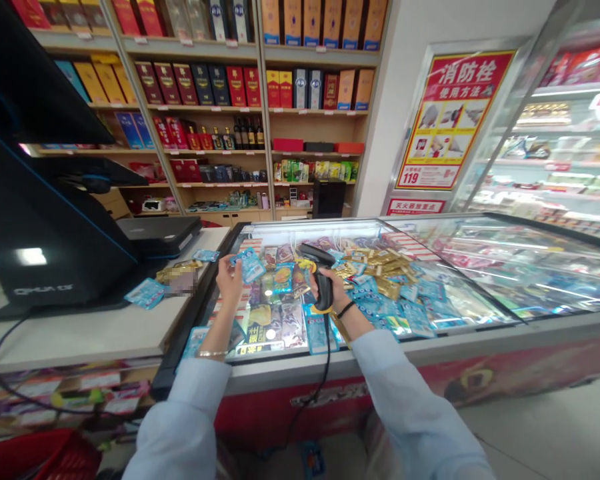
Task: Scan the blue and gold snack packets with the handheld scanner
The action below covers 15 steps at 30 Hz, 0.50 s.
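Left hand (230,281) pinches one blue packet (251,266) — right hand (340,289) wraps closely round one black scanner (324,293), above one glass-topped chest (455,348).

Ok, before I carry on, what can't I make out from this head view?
All in the head view:
- Fine print on the blue packet in the left grip: too small and blurred.
- Part of the black scanner: hidden by the right grip.
- Whatever lies under the pixelated patch on the counter.
- The red basket: cut off by the left and bottom edges.
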Each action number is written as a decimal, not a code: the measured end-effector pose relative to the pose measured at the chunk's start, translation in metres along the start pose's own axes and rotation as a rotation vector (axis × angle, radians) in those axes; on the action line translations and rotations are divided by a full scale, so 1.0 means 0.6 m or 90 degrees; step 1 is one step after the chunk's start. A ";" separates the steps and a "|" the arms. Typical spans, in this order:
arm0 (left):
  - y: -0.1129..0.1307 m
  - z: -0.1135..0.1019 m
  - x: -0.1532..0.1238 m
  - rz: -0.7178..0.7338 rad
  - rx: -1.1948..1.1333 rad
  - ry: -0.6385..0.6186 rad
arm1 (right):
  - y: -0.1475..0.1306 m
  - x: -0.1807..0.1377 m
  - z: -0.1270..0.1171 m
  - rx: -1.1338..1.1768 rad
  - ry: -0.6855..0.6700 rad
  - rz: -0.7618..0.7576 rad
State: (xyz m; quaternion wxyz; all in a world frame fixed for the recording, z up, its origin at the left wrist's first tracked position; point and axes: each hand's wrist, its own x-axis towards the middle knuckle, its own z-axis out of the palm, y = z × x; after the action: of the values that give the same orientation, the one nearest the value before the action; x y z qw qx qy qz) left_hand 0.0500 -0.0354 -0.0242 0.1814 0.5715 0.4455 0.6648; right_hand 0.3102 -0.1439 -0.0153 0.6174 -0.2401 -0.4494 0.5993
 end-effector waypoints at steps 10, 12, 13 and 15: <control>0.126 0.125 -0.060 -0.112 -0.253 -0.136 | -0.154 -0.075 -0.078 0.004 0.073 -0.167; 0.140 0.172 -0.092 -0.142 -0.280 -0.183 | -0.165 -0.090 -0.100 0.004 0.091 -0.188; 0.144 0.195 -0.108 -0.162 -0.282 -0.207 | -0.167 -0.097 -0.111 0.003 0.101 -0.194; 0.146 0.236 -0.136 -0.192 -0.271 -0.253 | -0.169 -0.112 -0.136 0.003 0.125 -0.193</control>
State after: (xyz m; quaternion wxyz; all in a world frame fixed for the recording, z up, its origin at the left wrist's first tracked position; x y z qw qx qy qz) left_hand 0.2267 -0.0889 -0.0101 0.4766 0.5670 0.3318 0.5842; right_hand 0.4403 -0.2050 0.0124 0.7419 -0.2255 -0.4169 0.4742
